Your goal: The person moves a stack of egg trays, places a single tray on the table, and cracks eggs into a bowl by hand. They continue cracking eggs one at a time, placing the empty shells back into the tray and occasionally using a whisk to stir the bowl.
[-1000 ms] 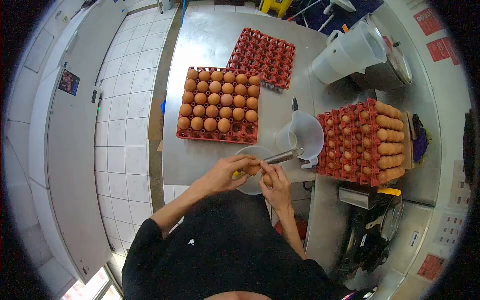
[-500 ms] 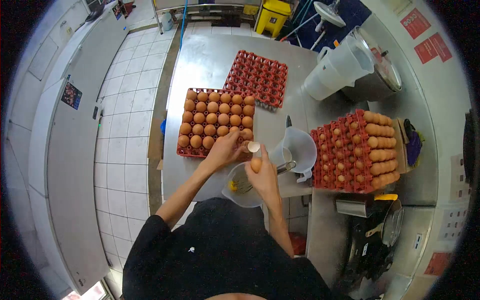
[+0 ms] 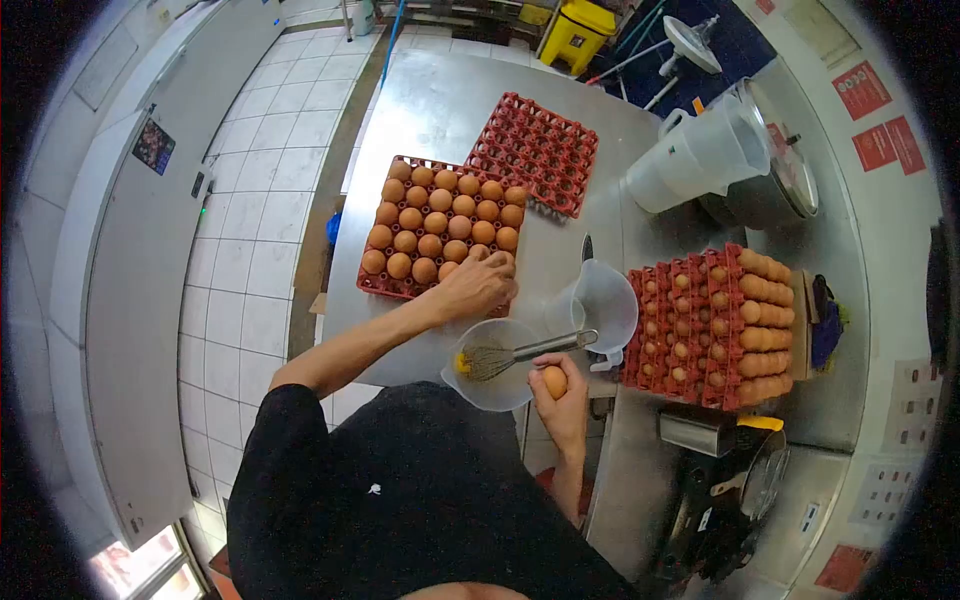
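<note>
A brown egg [image 3: 554, 381] is in my right hand [image 3: 562, 405], its fingers curled around it, just right of a clear plastic pitcher [image 3: 482, 392]. Inside that pitcher are yellow yolk [image 3: 462, 364] and the wires of a metal whisk [image 3: 490, 362], whose handle leans over the rim toward my right hand. My left hand [image 3: 478, 287] reaches over the near right corner of a red egg tray [image 3: 385, 287] full of brown eggs, its fingers bent downward. What those fingers hold, if anything, is hidden.
Behind the full tray lies a red tray [image 3: 535, 150] without whole eggs. A second clear pitcher [image 3: 605, 300] stands right of the whisk, near a tall stack of egg trays [image 3: 690, 325]. Larger plastic jugs [image 3: 690, 160] rest at the back right of the steel table [image 3: 420, 85].
My left hand has moved from above the pitcher onto the tray's near right corner; the eggshell is out of sight. My right hand has drawn right and down with the egg.
</note>
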{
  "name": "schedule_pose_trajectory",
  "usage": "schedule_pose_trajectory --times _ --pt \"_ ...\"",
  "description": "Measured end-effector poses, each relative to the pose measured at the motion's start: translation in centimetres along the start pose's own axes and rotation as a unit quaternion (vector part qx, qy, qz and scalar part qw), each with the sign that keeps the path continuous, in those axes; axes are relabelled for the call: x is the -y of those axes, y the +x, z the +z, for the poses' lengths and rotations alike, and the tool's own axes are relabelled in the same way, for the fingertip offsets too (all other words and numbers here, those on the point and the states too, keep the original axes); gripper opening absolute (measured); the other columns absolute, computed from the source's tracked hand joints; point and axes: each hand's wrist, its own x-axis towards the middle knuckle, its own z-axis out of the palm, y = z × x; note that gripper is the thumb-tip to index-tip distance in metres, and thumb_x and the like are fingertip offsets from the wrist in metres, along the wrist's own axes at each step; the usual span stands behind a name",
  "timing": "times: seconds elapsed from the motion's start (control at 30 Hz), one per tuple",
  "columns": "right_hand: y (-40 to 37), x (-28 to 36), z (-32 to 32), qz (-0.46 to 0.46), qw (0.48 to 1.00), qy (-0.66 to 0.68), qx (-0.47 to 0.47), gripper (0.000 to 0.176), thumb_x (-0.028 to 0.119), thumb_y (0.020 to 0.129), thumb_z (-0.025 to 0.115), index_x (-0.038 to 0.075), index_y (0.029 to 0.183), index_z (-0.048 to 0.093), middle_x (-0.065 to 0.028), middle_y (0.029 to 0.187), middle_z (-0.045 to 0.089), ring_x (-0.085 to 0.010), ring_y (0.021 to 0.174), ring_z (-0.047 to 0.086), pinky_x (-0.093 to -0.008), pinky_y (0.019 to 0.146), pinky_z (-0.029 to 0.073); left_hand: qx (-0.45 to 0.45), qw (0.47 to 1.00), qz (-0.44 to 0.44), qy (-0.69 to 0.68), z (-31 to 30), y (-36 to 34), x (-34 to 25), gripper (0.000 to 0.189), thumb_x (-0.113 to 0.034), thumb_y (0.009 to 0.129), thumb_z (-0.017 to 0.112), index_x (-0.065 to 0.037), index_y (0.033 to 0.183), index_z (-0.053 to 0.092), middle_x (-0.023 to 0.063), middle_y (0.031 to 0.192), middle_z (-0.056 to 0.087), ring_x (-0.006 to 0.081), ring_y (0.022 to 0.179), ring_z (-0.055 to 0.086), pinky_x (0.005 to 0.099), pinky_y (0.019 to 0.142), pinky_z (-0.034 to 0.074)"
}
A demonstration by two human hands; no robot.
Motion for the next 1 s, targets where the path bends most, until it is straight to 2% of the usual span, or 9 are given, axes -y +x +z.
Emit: schedule_pose_trajectory --times 0.07,0.13,0.3,0.43,0.57,0.63,0.7,0.8,1.0 --pt "-0.5 -0.7 -0.6 -0.012 1.0 -0.004 -0.009 0.014 0.01 0.089 0.071 0.003 0.1 0.065 -0.006 0.09 0.067 -0.0129 0.081 0.062 -0.0283 0.074 0.051 0.038 0.999 -0.008 0.034 0.0 -0.5 0.9 0.026 -0.02 0.082 0.071 -0.014 0.107 0.07 0.0049 0.116 0.06 0.0257 0.114 0.052 0.0418 0.098 0.041" --pt "-0.9 -1.4 -0.7 -0.013 0.999 0.004 -0.029 0.013 0.01 0.089 0.071 0.003 0.098 0.065 -0.0056 0.09 0.066 -0.0123 0.08 0.062 -0.0279 0.073 0.051 -0.09 0.996 -0.027 -0.008 -1.7 -2.6 0.5 0.027 -0.021 0.082 0.072 -0.014 0.107 0.067 0.006 0.114 0.059 0.0256 0.114 0.052 0.0421 0.089 0.042" --pt "-1.7 -3.1 0.4 0.064 0.984 0.158 -0.043 0.02 0.015 0.093 0.07 0.003 0.102 0.057 -0.0046 0.087 0.061 -0.0125 0.075 0.062 -0.0273 0.069 0.051 -0.008 0.982 -0.188 0.026 -3.0 -6.6 0.6 0.028 -0.02 0.084 0.067 -0.014 0.112 0.065 0.009 0.116 0.056 0.028 0.113 0.052 0.0417 0.092 0.041" --pt "-1.2 -3.8 2.7 0.026 0.995 0.1 -0.004 0.025 0.019 0.094 0.071 0.004 0.105 0.054 -0.0052 0.088 0.06 -0.0126 0.073 0.06 -0.0277 0.068 0.051 -0.046 0.978 -0.107 0.175 0.4 -6.5 3.0 0.031 -0.015 0.085 0.063 -0.012 0.115 0.062 0.009 0.112 0.054 0.0265 0.107 0.054 0.0396 0.088 0.044" --pt "-0.2 -2.2 3.3 -0.015 0.997 0.04 0.057 0.027 0.025 0.097 0.069 0.005 0.109 0.057 -0.0053 0.091 0.06 -0.0116 0.079 0.059 -0.028 0.07 0.05 0.084 0.98 -0.061 0.172 -0.3 -5.4 5.1 0.032 -0.014 0.081 0.068 -0.005 0.109 0.056 0.0127 0.113 0.052 0.0294 0.109 0.055 0.0361 0.088 0.047" --pt "0.1 0.1 3.2 0.092 0.975 0.159 0.124 0.029 0.028 0.101 0.062 0.005 0.117 0.058 -0.0057 0.097 0.061 -0.0129 0.084 0.059 -0.031 0.074 0.051 -0.039 0.988 -0.126 -0.077 -3.2 -5.3 4.4 0.04 -0.014 0.078 0.076 -0.002 0.11 0.055 0.0139 0.108 0.053 0.0319 0.1 0.057 0.0406 0.084 0.049" --pt "1.0 0.1 3.5 0.099 0.956 0.25 0.12 0.03 0.029 0.104 0.056 0.005 0.122 0.057 -0.0067 0.101 0.061 -0.0139 0.085 0.059 -0.0326 0.076 0.051 -0.033 0.968 -0.205 -0.144 -6.9 -4.6 0.6 0.045 -0.013 0.079 0.081 -0.001 0.112 0.053 0.0145 0.109 0.056 0.029 0.103 0.061 0.0404 0.085 0.053" --pt "1.5 1.1 4.6 0.106 0.898 0.417 0.093 0.034 0.031 0.108 0.046 0.007 0.131 0.053 -0.0088 0.11 0.06 -0.0157 0.089 0.059 -0.0343 0.08 0.05 -0.362 0.789 -0.234 -0.437 -7.8 -4.3 -6.6 0.049 -0.01 0.086 0.08 -0.003 0.123 0.048 0.0149 0.127 0.059 0.0222 0.122 0.057 0.0365 0.101 0.051" --pt "1.7 1.7 6.7 0.063 0.855 0.514 0.032 0.035 0.029 0.109 0.039 0.008 0.137 0.045 -0.0102 0.12 0.056 -0.0179 0.093 0.057 -0.0346 0.086 0.047 -0.391 0.749 -0.287 -0.451 -2.5 -5.4 -12.1 0.049 -0.007 0.088 0.078 -0.002 0.126 0.047 0.0123 0.123 0.059 0.0224 0.119 0.059 0.0349 0.103 0.048"
